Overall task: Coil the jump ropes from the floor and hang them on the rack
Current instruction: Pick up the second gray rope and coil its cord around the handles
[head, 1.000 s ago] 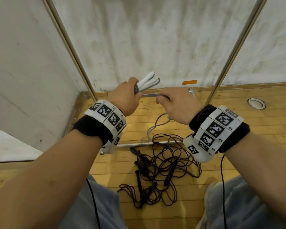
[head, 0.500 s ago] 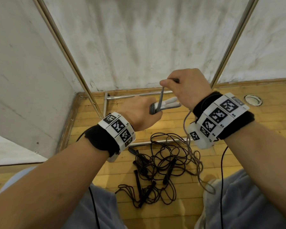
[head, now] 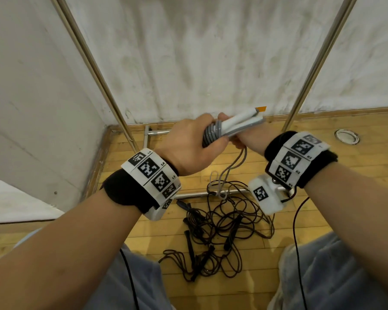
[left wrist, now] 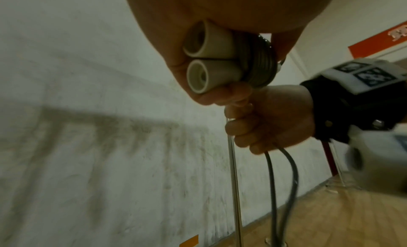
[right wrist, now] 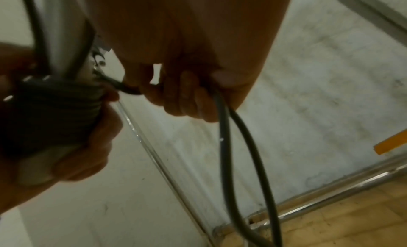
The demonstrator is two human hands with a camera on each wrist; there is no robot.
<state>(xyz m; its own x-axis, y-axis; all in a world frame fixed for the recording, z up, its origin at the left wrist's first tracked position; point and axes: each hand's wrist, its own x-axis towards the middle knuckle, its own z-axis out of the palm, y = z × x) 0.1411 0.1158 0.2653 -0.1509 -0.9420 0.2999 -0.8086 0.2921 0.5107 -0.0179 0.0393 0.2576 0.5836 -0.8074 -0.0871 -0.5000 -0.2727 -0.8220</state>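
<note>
Where the right hand (head: pixel 248 139) stood high at centre frame half a second ago, pinching a strand above the handles, it has dropped to the right of and slightly below them, and the left hand (head: pixel 188 146) has risen toward the middle of the head view. Several grey turns now band the handles (head: pixel 240 124), more than showed a second back, so another wrap has gone on. By my reading the grey rope (head: pixel 213 134) is partly coiled; a fair length still hangs loose.

The left hand's fingers are curled round both white handles and the wraps, thumb side up, handle tips pointing to the upper right. In the left wrist view the two round handle ends (left wrist: pixel 204 57) sit stacked in the palm with the coil just behind them. The right hand's fingers (left wrist: pixel 246 129) are closed on the cord (right wrist: pixel 224 129), two strands dropping from under them toward the lower centre, where they end in a small knot of loops near the rack's floor bar (head: pixel 197 194).

The dark ropes (head: pixel 213 233) lie tangled on the wood floor at lower centre, untouched. Rack uprights (head: pixel 309 70) rise at upper left and upper right; nothing hangs on what is visible of them.
</note>
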